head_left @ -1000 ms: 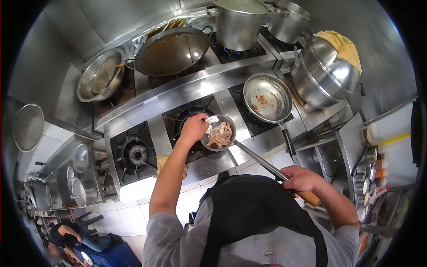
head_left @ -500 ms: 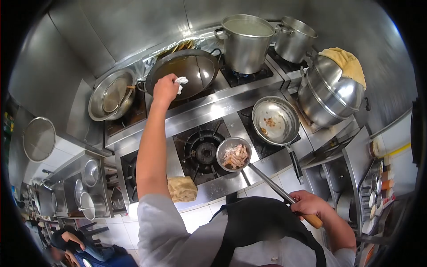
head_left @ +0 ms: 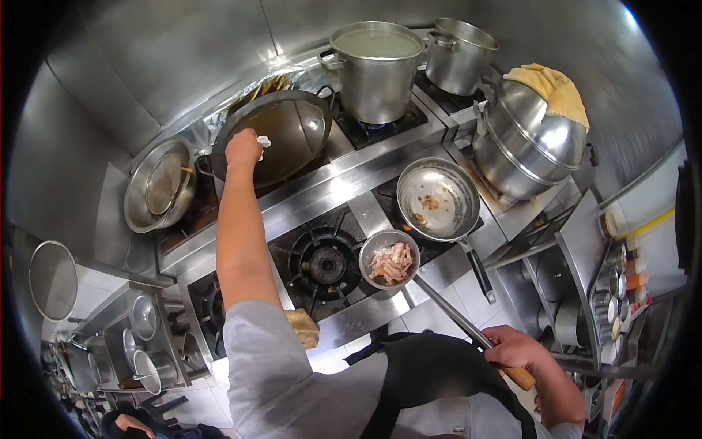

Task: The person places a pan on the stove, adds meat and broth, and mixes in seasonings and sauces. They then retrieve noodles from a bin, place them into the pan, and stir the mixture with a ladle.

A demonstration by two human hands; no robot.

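Observation:
My left hand [head_left: 243,150] is closed and reaches over the near left side of a large dark wok [head_left: 285,143] with oil-like liquid in it. A crumpled white piece [head_left: 263,145] sticks out from its fingers; I cannot tell what it is. My right hand [head_left: 513,347] is wrapped round the wooden-ended handle of a long metal ladle [head_left: 453,314]. The ladle's deep bowl is filled with pale, floury-looking strips of meat [head_left: 391,263]. It hangs between an unlit burner [head_left: 327,263] and a frying pan [head_left: 439,186] with brown bits inside.
Behind stand a tall pot [head_left: 376,80] over a blue flame and a smaller pot [head_left: 461,62]. A domed steamer [head_left: 530,139] with a yellow cloth [head_left: 552,91] is at right. A basin with a strainer [head_left: 162,190] sits left of the wok. A co-worker [head_left: 131,424] shows at lower left.
The view has shifted, so the stove appears further left. Against the stove, the ladle has moved slightly right, nearer the frying pan. My left hand stays over the wok with the white piece.

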